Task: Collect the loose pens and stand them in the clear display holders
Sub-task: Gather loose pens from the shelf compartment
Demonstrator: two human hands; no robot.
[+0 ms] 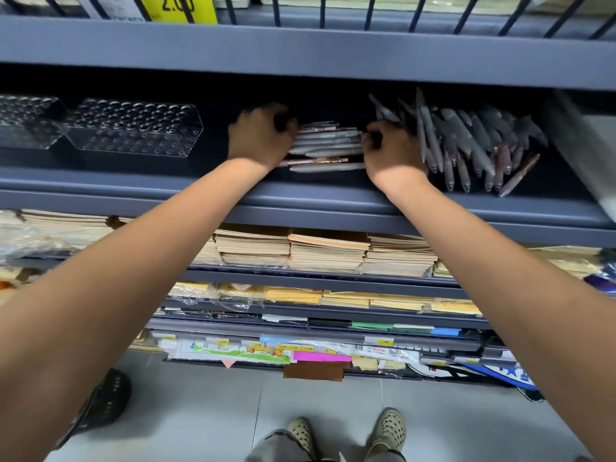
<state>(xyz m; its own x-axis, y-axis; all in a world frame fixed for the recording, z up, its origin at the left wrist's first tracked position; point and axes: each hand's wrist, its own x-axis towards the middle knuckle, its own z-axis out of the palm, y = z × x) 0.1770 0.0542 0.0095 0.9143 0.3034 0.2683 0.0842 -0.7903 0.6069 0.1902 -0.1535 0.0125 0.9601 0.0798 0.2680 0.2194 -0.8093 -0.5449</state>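
Observation:
A bundle of grey pens [328,146] lies sideways on the dark shelf [300,195], pressed between my two hands. My left hand [260,136] curls around the bundle's left end. My right hand [391,153] closes on its right end. Right of that hand a loose heap of grey and brownish pens [476,145] lies fanned out with tips toward the shelf's front edge. Two clear display holders with rows of round holes stand on the same shelf, one at left of centre [133,128] and one at the far left [26,121]; both hold no pens.
The shelf above [300,51] overhangs closely, with black wire bars and a yellow price tag [178,6]. A pale box [586,151] stands at the shelf's right end. Stacked notebooks [326,251] and paper packs fill the lower shelves. My feet and a dark basket [100,405] are on the floor.

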